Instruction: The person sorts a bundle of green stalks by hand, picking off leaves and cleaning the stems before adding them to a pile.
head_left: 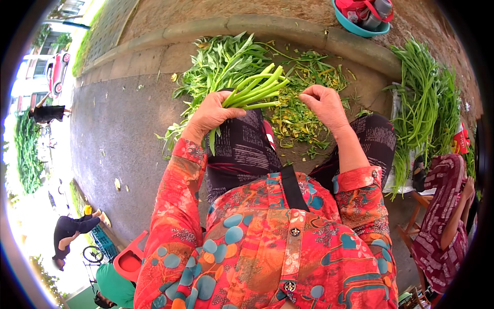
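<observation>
My left hand (216, 116) grips a bunch of green leafy-vegetable stems (262, 87), the cut ends fanned up and to the right, a few leaves hanging below my fingers. A little right of the bunch, my right hand (323, 105) has thumb and forefinger pinched; whatever may be between them is too small to make out. Behind my left hand lies a heap of long leafy greens (221, 62) on the pavement. Beyond and between my knees spread plucked yellow and green leaf scraps (298, 126).
Long greens (417, 103) lie on pale sheeting at right, beside a seated person (437, 216). A curb (236, 23) runs behind, near a blue basin (360, 28) holding containers. At left are pavement (118, 129), a red chair (128, 262), crates (103, 242) and several people (77, 232).
</observation>
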